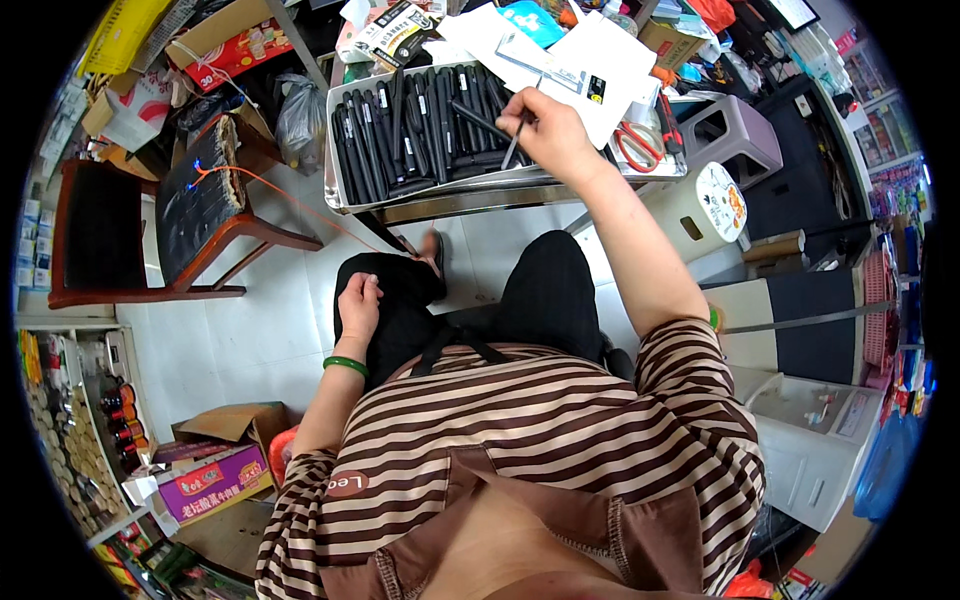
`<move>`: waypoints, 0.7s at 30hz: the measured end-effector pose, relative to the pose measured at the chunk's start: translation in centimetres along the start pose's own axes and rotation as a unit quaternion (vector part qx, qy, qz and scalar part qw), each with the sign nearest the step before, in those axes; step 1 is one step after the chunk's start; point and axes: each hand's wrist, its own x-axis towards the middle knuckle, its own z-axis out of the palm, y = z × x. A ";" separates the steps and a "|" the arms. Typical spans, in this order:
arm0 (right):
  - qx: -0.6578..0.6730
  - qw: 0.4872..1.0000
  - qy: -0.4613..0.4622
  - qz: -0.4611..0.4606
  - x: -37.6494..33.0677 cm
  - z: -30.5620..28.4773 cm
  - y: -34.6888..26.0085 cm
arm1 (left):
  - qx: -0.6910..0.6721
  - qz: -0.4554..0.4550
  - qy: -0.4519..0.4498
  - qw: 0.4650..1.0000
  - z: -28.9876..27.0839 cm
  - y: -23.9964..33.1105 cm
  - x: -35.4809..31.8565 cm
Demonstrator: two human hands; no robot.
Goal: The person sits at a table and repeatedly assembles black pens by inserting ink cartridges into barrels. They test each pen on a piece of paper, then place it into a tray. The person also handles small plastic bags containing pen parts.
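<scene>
My right hand (552, 132) is over the right end of a white tray (338, 180) on the table. Its thumb and fingers pinch a thin grey stick (511, 152), which slants down toward the tray's near edge. A black pen-like stick (476, 119) reaches my fingertips; whether I grip it too is unclear. Several slim black pen-like sticks (410, 130), some with small white labels, fill the tray in rows. My left hand (358, 303) rests by my thigh, its fingers curled with nothing visible in them. A green bangle (346, 365) circles that wrist.
White papers (605, 75) lie behind the tray. Red-handled scissors (638, 147) are at the table's right end. A wooden chair (190, 215) with worn black upholstery stands at left, an orange cord (290, 200) running from it. A stool (735, 140) and purple carton (215, 487) stand nearby.
</scene>
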 end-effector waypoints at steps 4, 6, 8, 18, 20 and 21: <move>-0.181 0.981 -0.004 -0.067 -1.1 1.0 -0.2 | -0.018 -0.013 -0.001 1.000 0.1 -0.1 0.0; -0.206 0.977 0.006 -0.060 -1.2 1.5 -0.2 | -0.022 -0.011 0.006 1.000 0.0 -0.1 -0.2; -0.199 0.977 0.017 -0.068 -1.2 1.8 -0.8 | -0.027 -0.010 0.012 1.000 0.0 -0.4 -0.2; -0.154 0.988 -0.016 -0.020 -0.5 6.3 -4.5 | -0.021 -0.002 0.011 1.000 0.1 -0.7 -0.1; -0.156 0.988 0.001 0.014 -0.1 7.0 -4.1 | -0.018 0.000 0.009 1.000 -0.1 -0.7 -0.2; -0.142 0.990 0.005 0.027 0.1 7.0 -3.9 | -0.020 0.000 0.008 1.000 -0.2 -0.7 -0.3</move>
